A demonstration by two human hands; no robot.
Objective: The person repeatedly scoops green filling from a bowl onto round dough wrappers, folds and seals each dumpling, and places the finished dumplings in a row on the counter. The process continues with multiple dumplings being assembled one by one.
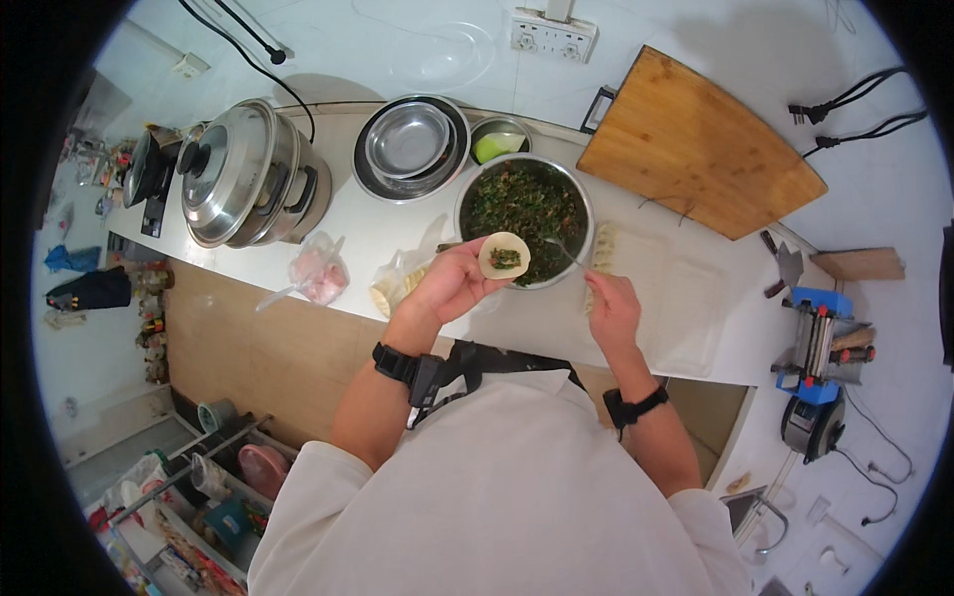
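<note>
On the fingers of my left hand (456,281) lies a round dumpling wrapper (489,259) with a small heap of chopped green filling (505,258) at its middle. My right hand (613,302) grips the thin handle of a metal utensil (568,255), whose far end reaches into the filling in a steel mixing bowl (589,216). Just right of that bowl, a row of pale dumplings (604,249) sits on a whitish tray (682,313), partly hidden by my right hand. A stack of wrappers (387,290) in a clear plastic bag is beside my left forearm.
A lidded steel steamer pot (231,179) stands at left, near a plastic bag of pinkish food (320,276). Nested metal bowls (408,141) are at the back. A wooden cutting board (700,141) leans on the wall. A cleaver (786,264) and a blue-ended roller machine (816,343) lie right.
</note>
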